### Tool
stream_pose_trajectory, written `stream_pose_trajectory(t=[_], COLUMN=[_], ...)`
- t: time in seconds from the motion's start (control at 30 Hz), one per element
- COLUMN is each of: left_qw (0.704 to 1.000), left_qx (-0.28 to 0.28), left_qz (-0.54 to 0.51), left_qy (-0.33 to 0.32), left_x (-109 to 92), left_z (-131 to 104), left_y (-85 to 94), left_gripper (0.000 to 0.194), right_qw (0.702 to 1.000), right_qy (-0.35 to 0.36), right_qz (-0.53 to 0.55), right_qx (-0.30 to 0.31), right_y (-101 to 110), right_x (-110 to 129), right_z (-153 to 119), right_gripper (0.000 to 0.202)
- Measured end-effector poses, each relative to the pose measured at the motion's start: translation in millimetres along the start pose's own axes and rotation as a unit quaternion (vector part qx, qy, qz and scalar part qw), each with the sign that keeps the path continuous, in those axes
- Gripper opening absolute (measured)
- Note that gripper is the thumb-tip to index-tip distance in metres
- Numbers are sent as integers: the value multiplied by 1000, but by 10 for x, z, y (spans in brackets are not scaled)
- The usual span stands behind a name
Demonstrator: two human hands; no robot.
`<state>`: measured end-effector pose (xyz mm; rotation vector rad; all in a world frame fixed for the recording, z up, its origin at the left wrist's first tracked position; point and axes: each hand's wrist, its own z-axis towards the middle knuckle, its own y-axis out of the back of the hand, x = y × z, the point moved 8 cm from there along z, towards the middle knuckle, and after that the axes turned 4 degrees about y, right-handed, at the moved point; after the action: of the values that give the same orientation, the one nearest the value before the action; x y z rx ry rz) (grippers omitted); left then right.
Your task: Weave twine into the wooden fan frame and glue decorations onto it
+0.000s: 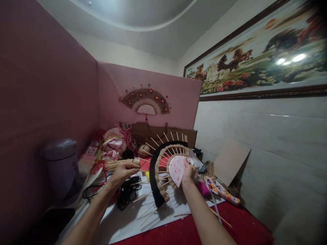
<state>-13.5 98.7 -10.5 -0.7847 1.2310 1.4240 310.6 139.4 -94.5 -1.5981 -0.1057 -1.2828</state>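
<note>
The sticks (143,196) look like bare, smooth wood; the black band (153,170) is matt and cloth-like, the braid (157,172) rough and fibrous, the dotted patch (176,170) matt cloth. The cord (127,194) looks dull. Cardboard (176,133) is matt, the wall (237,122) smooth and glossy, the picture (255,64) shiny, the tub (61,170) smooth plastic.

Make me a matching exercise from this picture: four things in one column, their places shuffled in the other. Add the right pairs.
Things:
1. Black-banded fan
2. Flower-dotted fan
3. Black cord
4. Framed horse picture

Places:
A. On the marbled wall
B. In loose loops on the white surface
C. In the right hand
D. On the pink panel

Pairs: 1-C, 2-D, 3-B, 4-A
</note>
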Motion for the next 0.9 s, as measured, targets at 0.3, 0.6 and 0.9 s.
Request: stream_pose_trajectory(t=[0.3,0.6,0.9], left_qw=[998,999,999], left_qx=[39,35,23], left_qz=[-25,22,27], left_qy=[37,9,1], left_x=[63,42,3], left_z=[2,10,11], left_y=[-103,-69,-60], left_gripper=[27,31,24], right_qw=[993,989,989], right_qy=[5,14,28], right_qz=[-6,-1,-4], right_qx=[-122,-148,-147], right_y=[213,260,266], right_x=[27,45,82], right_z=[10,25,21], right_gripper=[25,25,25])
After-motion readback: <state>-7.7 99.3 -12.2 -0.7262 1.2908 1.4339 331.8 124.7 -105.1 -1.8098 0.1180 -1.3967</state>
